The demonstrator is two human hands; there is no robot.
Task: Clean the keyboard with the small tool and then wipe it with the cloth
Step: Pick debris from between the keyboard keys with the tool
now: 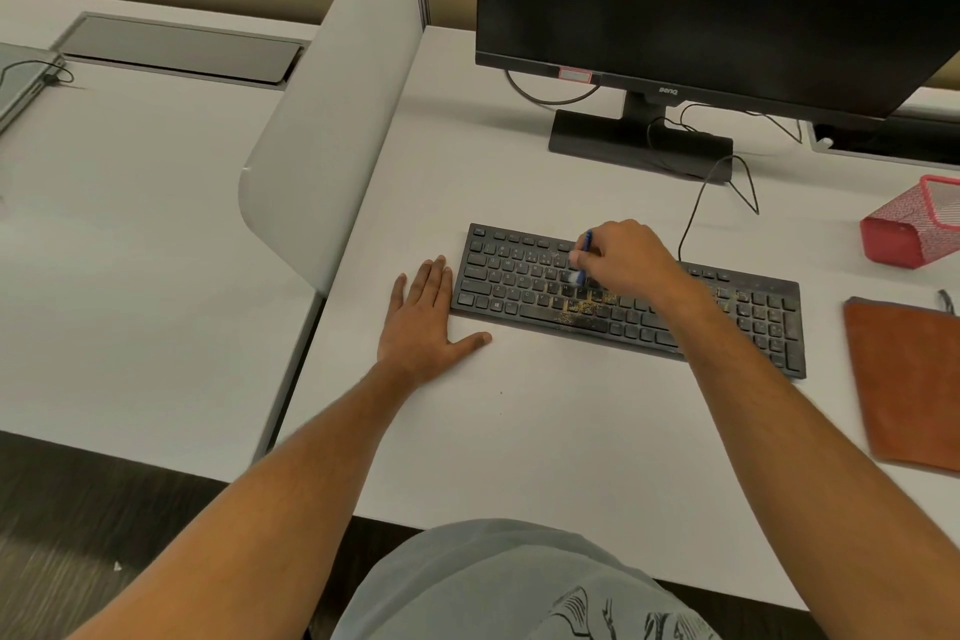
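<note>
right hand (pixel 626 257) fingers pinch small blue brush (pixel 583 264), bristles on keyboard (pixel 623 296) mid-keys below fingertips | left hand (pixel 423 317) flat, fingers released, on tabletop (pixel 519 431) touching keyboard's left edge | orange cloth (pixel 904 379) well right of fingers

Our left hand (pixel 423 314) lies flat, palm down, fingers straight and together pointing to the far side, thumb spread out to the right; its bare forearm runs back toward us at the near left. Our right hand (pixel 621 257) is farther off and to the right, knuckles up, fingers curled in a pinch with the fingertips turned left. Its bare forearm stretches back to the near right.
</note>
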